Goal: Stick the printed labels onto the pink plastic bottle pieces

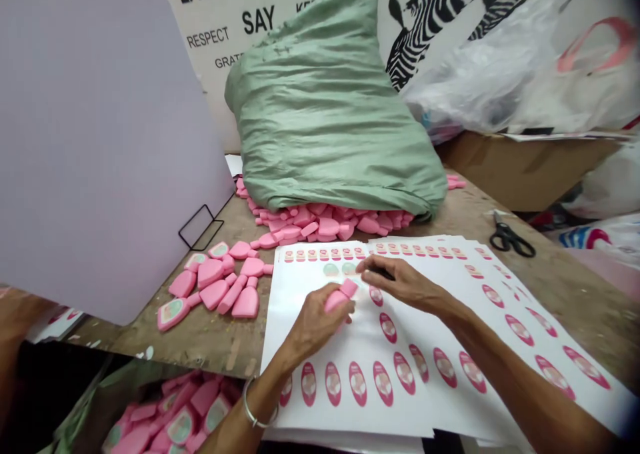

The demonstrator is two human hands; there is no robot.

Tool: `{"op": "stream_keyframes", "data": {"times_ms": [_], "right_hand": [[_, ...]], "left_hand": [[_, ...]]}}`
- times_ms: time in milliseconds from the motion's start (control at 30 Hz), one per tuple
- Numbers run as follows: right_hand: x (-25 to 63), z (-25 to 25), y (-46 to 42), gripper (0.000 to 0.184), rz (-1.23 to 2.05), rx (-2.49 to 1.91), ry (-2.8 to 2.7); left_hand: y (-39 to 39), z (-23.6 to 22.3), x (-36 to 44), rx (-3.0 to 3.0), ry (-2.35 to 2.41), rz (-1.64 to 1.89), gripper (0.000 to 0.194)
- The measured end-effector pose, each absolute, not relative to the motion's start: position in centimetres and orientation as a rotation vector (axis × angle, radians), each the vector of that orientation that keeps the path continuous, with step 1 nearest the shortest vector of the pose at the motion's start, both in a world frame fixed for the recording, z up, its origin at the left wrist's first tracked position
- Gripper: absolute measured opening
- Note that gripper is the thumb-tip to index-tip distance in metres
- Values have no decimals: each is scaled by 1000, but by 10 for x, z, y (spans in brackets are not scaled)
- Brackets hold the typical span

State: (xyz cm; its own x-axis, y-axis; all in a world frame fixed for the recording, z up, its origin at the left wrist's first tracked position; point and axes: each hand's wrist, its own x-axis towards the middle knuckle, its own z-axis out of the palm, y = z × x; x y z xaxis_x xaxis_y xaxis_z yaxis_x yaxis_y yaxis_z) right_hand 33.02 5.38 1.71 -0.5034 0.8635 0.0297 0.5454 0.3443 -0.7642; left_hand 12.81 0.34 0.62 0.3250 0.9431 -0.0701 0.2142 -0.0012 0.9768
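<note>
My left hand point(316, 322) is closed around a small pink plastic bottle point(339, 297), its cap end pointing up and right, over the sticker sheet point(320, 344). My right hand point(400, 282) reaches over the same sheet with fingers stretched out and a dark gap below the index finger. Its fingertips are beside a pale green round sticker point(349, 268); whether they touch it I cannot tell. Pink oval stickers point(358, 383) run in rows across the sheets. Several pink bottles point(214, 294) lie left of the sheets, some bearing green labels.
A green sack point(330, 121) stands at the back with a heap of pink bottles point(327, 227) under its mouth. Black scissors point(512, 239) lie to the right. Below the table edge is a bag of labelled bottles point(180, 426). A pale panel point(105, 127) blocks the left; another person's arm point(17, 321) shows beside it.
</note>
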Motion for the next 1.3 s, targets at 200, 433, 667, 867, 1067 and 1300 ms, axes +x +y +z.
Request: {"op": "stream_keyframes", "data": {"times_ms": [200, 433, 667, 867, 1067, 1300], "right_hand": [[334, -57, 61, 17, 232, -1529, -2119], [336, -65, 63, 13, -37, -1450, -2227], [335, -69, 63, 10, 88, -1396, -2223], [332, -67, 60, 12, -92, -1437, -2179], [331, -72, 56, 14, -128, -1478, -2114], [334, -73, 60, 10, 17, -1478, -2112]], "left_hand": [[11, -21, 141, 1002, 1122, 998, 39], [27, -41, 159, 998, 1114, 979, 44], [27, -46, 154, 1062, 1102, 960, 46], [26, -46, 154, 1086, 1105, 956, 43], [26, -44, 153, 1084, 1093, 967, 40], [26, -40, 155, 1065, 1113, 953, 40]]}}
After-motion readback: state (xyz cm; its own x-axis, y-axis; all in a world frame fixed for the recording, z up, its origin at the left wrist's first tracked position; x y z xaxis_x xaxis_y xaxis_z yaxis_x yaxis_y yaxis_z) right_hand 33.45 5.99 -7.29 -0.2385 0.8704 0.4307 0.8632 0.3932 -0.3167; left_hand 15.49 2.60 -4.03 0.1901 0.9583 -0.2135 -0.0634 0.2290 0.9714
